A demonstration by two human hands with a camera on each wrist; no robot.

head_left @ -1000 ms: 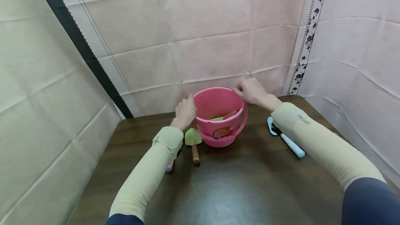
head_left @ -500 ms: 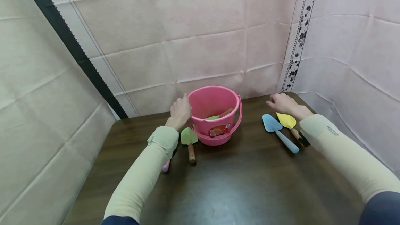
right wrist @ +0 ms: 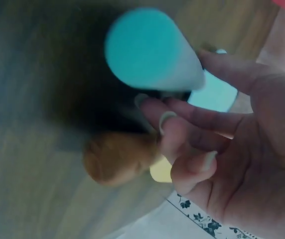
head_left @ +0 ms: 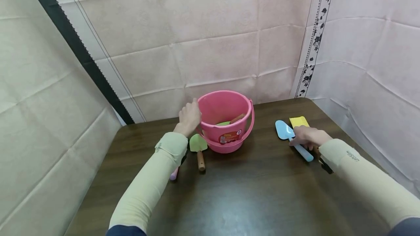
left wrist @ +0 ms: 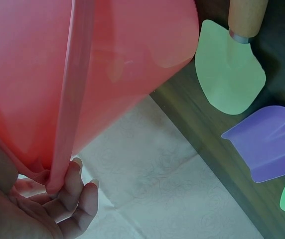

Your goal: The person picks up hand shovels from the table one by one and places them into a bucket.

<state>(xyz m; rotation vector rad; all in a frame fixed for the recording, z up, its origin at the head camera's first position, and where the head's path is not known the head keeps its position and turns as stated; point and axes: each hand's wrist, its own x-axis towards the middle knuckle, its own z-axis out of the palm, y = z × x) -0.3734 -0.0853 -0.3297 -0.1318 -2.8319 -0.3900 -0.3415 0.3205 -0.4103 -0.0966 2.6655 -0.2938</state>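
A pink bucket [head_left: 226, 134] stands upright near the back of the table, with a green tool and a wooden handle showing inside. My left hand [head_left: 189, 117] grips its rim on the left; the left wrist view shows the fingers [left wrist: 72, 184] curled at the joint of the pink carrying handle [left wrist: 75, 74]. To the right, my right hand [head_left: 308, 136] has thumb and fingers around the handle of a light-blue trowel [head_left: 284, 129], whose blade points away. Beside it lies a yellow shovel [head_left: 299, 121] with a wooden handle [right wrist: 117, 157], partly hidden by that hand.
Left of the bucket, a green trowel [head_left: 198, 143] with a wooden handle lies on the dark wooden table [head_left: 242, 192]. A purple shovel [left wrist: 267, 144] lies close by, mostly under the left forearm in the head view. Pale cloth [head_left: 210, 28] hangs behind the table.
My right hand has left the bucket's right side, moved right and come down onto the light-blue trowel's handle. My left hand stays on the bucket rim.
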